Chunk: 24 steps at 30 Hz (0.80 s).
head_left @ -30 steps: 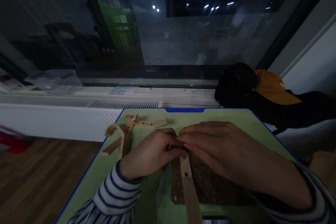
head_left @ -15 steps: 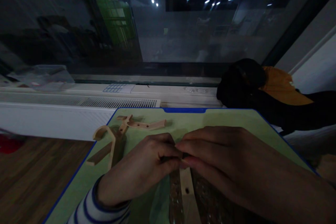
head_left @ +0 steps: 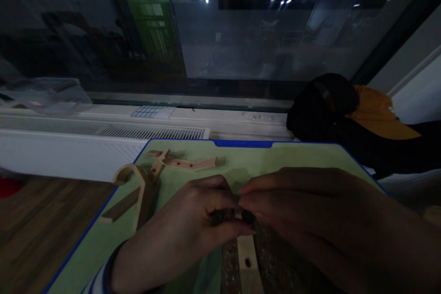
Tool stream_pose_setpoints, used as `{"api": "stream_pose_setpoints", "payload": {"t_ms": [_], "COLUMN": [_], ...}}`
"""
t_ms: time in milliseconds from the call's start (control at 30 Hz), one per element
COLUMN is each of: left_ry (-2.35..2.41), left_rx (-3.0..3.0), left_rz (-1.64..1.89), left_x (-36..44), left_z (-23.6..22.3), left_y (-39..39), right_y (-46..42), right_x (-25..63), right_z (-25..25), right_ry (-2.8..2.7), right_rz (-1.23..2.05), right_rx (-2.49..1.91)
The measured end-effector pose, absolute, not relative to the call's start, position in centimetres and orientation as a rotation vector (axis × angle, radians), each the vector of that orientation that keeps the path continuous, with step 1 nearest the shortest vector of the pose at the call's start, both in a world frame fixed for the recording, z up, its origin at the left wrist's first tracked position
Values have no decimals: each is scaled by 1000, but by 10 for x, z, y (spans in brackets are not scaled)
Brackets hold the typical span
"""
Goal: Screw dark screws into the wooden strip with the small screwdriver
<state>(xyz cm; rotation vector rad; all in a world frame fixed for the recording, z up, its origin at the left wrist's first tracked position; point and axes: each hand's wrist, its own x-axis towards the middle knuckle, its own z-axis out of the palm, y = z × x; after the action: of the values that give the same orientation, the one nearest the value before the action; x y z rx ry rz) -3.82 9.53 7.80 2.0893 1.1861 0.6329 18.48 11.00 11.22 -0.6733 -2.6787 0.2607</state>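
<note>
Shows a drilled wooden strip (head_left: pixel 248 264) on a dark brown board (head_left: pixel 230 270), long axis pointing toward the window (head_left: pixel 237 50), below and between the nearer left hand (head_left: pixel 200 213), curled over its far part, and the straight-fingered right hand (head_left: pixel 306 216). Cannot tell any grip in either.

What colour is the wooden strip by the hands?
Pale tan; the strip shows best in the head view.
</note>
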Motion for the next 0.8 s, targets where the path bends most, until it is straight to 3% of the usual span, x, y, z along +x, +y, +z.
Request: {"api": "stream_pose_setpoints", "payload": {"t_ms": [800], "left_ry": [1106], "left_rx": [2061], "left_rz": [647], "left_x": [-37], "left_z": [77], "left_y": [97], "right_y": [111], "right_x": [168], "right_z": [121], "right_ry": [-2609], "right_rz": [114], "right_rx": [-622]}}
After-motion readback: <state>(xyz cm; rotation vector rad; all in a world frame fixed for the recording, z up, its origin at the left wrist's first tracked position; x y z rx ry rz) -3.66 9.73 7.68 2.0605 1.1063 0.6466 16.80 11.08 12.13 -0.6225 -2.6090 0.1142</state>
